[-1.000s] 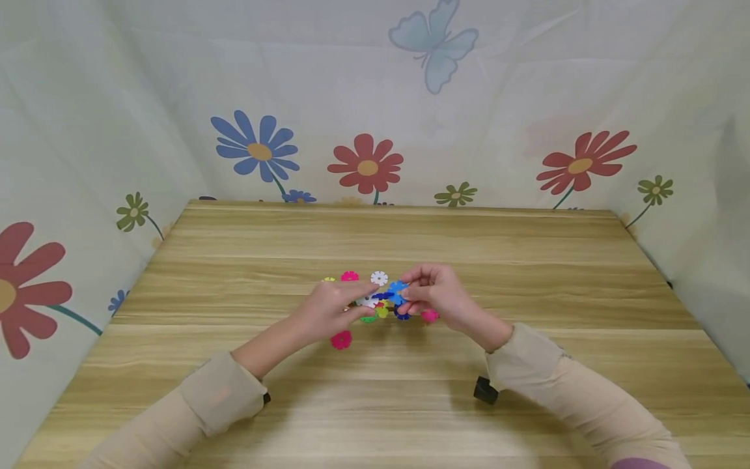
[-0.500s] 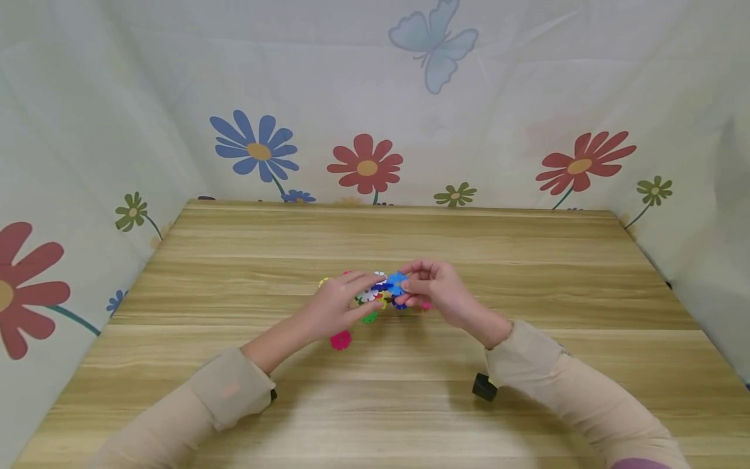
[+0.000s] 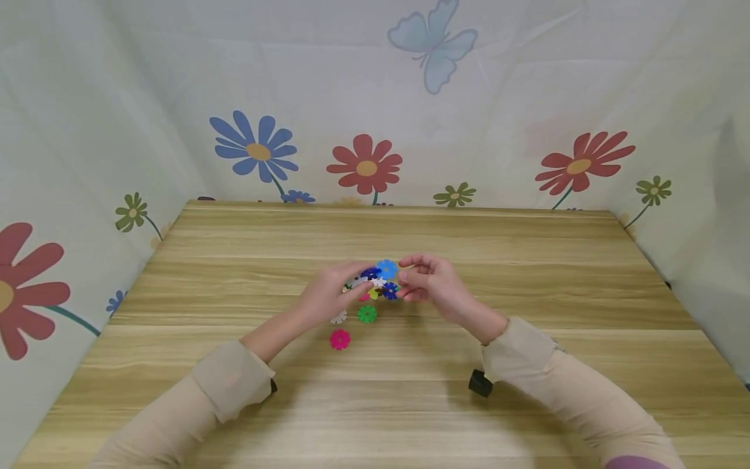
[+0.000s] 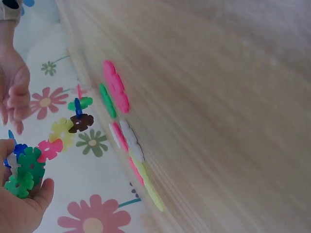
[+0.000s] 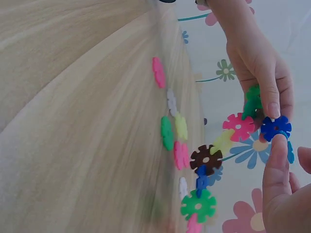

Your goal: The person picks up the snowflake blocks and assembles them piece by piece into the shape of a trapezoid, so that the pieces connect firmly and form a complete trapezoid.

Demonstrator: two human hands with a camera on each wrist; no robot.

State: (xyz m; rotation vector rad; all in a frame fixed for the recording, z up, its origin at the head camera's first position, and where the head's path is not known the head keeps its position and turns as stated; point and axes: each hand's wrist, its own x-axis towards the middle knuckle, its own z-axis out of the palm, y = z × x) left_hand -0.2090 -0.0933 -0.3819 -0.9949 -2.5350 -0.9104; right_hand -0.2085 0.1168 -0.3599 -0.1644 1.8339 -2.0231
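I see the chain of multicoloured, flower-shaped plastic discs above the wood-grain desk, one end gripped in the left hand, presumably for steadiness. The right hand has loosely bent fingers, seemingly empty, though contact is hard to judge.

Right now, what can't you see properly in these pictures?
- Head view: parts of the joined flower pieces, hidden behind the left hand.
- Left wrist view: part of the right hand, cut off by the left edge.
- Right wrist view: the lowest pink piece, cut off by the bottom edge.
- Right wrist view: a green smudge, too blurry to name.
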